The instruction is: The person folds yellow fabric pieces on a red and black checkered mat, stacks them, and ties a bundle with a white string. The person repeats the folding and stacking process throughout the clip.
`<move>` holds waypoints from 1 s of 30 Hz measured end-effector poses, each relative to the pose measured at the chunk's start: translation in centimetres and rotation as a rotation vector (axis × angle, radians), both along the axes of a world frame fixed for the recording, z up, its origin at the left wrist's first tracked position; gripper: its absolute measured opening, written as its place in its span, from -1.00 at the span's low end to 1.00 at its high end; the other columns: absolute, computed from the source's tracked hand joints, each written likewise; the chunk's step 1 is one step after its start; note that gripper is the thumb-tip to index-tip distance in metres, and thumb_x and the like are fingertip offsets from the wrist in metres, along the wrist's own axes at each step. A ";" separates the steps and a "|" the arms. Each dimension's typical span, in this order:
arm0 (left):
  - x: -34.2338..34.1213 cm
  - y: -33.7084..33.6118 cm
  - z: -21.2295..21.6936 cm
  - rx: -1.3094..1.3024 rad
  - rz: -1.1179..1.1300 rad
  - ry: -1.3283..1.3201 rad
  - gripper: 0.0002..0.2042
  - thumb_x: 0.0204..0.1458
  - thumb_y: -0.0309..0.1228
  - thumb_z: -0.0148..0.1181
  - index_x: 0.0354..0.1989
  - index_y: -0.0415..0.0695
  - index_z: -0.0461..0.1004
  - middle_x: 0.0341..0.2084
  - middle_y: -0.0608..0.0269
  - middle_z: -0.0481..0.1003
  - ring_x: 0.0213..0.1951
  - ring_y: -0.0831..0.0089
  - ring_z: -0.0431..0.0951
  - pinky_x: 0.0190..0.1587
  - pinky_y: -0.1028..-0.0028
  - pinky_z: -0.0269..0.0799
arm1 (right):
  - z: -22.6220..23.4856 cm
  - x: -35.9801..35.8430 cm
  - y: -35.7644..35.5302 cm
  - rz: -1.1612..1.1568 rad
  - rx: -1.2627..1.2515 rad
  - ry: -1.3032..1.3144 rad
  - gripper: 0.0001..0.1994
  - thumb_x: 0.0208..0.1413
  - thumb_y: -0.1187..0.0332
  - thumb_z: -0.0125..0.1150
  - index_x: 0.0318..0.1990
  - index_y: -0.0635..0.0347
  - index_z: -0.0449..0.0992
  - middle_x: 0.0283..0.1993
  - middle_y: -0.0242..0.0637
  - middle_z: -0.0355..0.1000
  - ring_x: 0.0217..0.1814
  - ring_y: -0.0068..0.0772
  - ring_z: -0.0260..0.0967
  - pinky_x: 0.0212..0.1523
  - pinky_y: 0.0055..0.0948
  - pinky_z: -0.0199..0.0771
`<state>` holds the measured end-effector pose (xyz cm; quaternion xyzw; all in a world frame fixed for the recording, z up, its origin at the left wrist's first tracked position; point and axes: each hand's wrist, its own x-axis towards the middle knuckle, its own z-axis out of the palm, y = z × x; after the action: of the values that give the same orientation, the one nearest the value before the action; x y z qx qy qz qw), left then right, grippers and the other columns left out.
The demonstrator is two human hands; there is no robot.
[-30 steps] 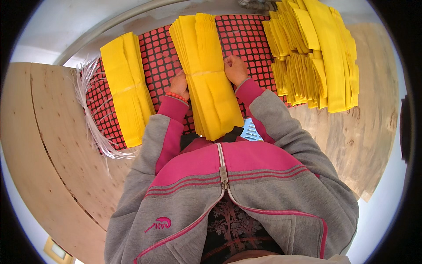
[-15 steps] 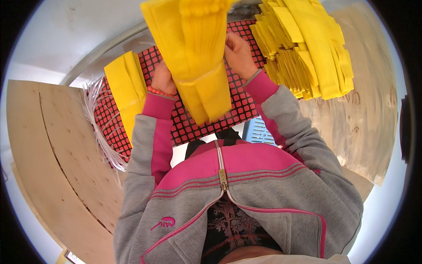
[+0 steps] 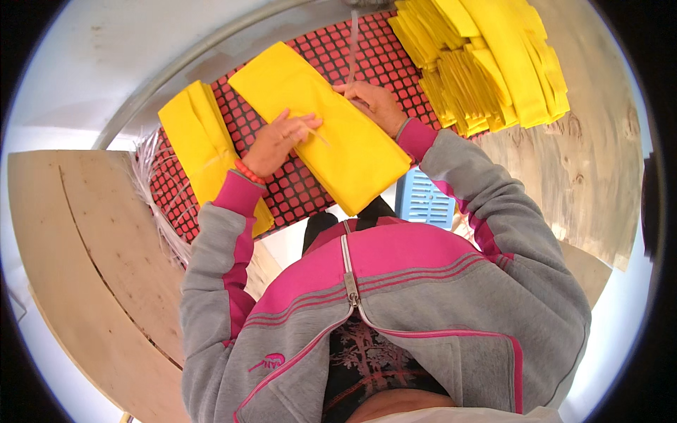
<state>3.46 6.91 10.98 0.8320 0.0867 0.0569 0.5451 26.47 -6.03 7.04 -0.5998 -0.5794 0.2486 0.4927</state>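
Observation:
A flat yellow bundle of folded sheets (image 3: pixel 352 166) lies slantwise in front of me, smooth face up. My left hand (image 3: pixel 275 146) rests over its left side, thumb and fingers drawn together on a short end of a thin whitish strip. At the bundle's upper right edge, my right hand (image 3: pixel 375 106) has its fingers closed round the strip (image 3: pixel 354 46), whose long free end rises beyond the hand. How the strip runs beneath the bundle is hidden.
Left of it lies another yellow bundle (image 3: pixel 199 137) with a pale band. Loose white strips (image 3: pixel 151 183) hang at the left edge of the red-and-black surface (image 3: pixel 300 194). Stacked yellow pieces (image 3: pixel 518 70) stand at right. A blue slatted plastic item (image 3: pixel 425 199) sits below.
The bundle has gone from standing raised between my hands to lying flat and slanted. My left hand has moved onto its top, and a strip now shows at both hands.

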 end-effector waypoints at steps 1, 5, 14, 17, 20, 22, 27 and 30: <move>-0.3 -1.1 -1.3 0.099 -0.005 0.064 -0.70 0.28 -0.31 -0.14 -0.02 -0.18 0.47 0.11 0.18 0.46 0.22 0.38 0.35 0.41 0.15 -0.25 | -1.4 -0.1 -0.9 -0.004 -0.052 0.053 -0.89 0.14 0.40 0.16 -0.20 0.18 0.50 -0.09 -0.25 0.54 -0.15 -0.51 0.50 -0.16 -0.50 0.48; -0.4 -2.3 -3.6 0.157 0.057 -0.017 -0.66 0.30 -0.32 -0.18 0.13 -0.11 0.42 0.09 0.28 0.46 0.24 0.34 0.33 0.41 0.15 -0.22 | -3.7 1.2 -2.6 0.009 -0.175 0.183 -0.90 0.18 0.42 0.13 -0.22 0.24 0.49 -0.11 -0.26 0.55 -0.14 -0.50 0.48 -0.13 -0.50 0.47; -0.6 -1.7 -3.0 -0.296 0.309 -0.057 -0.71 0.29 -0.38 -0.12 -0.05 -0.27 0.52 -0.07 0.14 0.55 0.07 0.39 0.46 0.21 0.37 0.23 | -1.5 4.6 1.0 -0.156 -0.426 0.625 -0.86 0.22 0.32 0.15 -0.23 0.20 0.45 -0.19 -0.34 0.53 -0.26 -0.69 0.42 -0.26 -0.72 0.39; -1.2 -1.6 -2.8 -0.252 0.455 -0.018 -0.72 0.27 -0.39 -0.05 -0.13 -0.34 0.54 -0.16 0.15 0.57 -0.07 0.48 0.51 0.03 0.49 0.37 | 0.1 4.3 2.2 -0.100 -0.308 0.478 -0.85 0.20 0.34 0.19 -0.23 0.23 0.45 -0.25 -0.35 0.53 -0.27 -0.69 0.44 -0.26 -0.67 0.44; -1.6 -1.9 -2.6 -0.229 0.554 -0.014 -0.72 0.26 -0.38 -0.03 -0.16 -0.35 0.55 -0.23 0.21 0.58 -0.14 0.50 0.52 -0.02 0.51 0.39 | 2.1 3.4 2.9 -0.048 -0.195 0.353 -0.86 0.18 0.37 0.21 -0.24 0.26 0.45 -0.32 -0.40 0.50 -0.31 -0.69 0.43 -0.27 -0.64 0.47; -1.8 -2.4 -2.6 -0.236 0.647 -0.038 -0.72 0.25 -0.37 -0.01 -0.17 -0.36 0.55 -0.26 0.22 0.58 -0.18 0.50 0.53 -0.05 0.53 0.40 | 3.2 2.5 3.1 0.012 -0.137 0.326 -0.86 0.18 0.38 0.21 -0.24 0.26 0.45 -0.33 -0.42 0.49 -0.31 -0.69 0.43 -0.27 -0.65 0.46; -3.1 -3.6 -2.6 -0.251 0.885 -0.082 -0.76 0.21 -0.37 0.04 -0.25 -0.31 0.56 -0.38 0.25 0.56 -0.34 0.53 0.50 -0.22 0.55 0.40 | 4.2 -0.5 2.4 0.045 -0.163 0.125 -0.88 0.11 0.44 0.22 -0.25 0.29 0.48 -0.35 -0.33 0.51 -0.32 -0.55 0.48 -0.26 -0.54 0.49; -5.4 -4.2 -2.3 -0.110 0.957 0.033 -0.77 0.21 -0.39 0.03 -0.26 -0.31 0.55 -0.43 0.22 0.53 -0.37 0.51 0.48 -0.26 0.53 0.39 | 4.1 -1.4 2.1 0.084 -0.151 0.055 -0.88 0.12 0.44 0.20 -0.22 0.28 0.49 -0.34 -0.29 0.49 -0.29 -0.52 0.48 -0.25 -0.50 0.48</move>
<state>-1.89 2.68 8.68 0.6694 0.4712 0.2836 0.4994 25.03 -3.92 11.19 -0.6033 -0.5698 0.3283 0.4512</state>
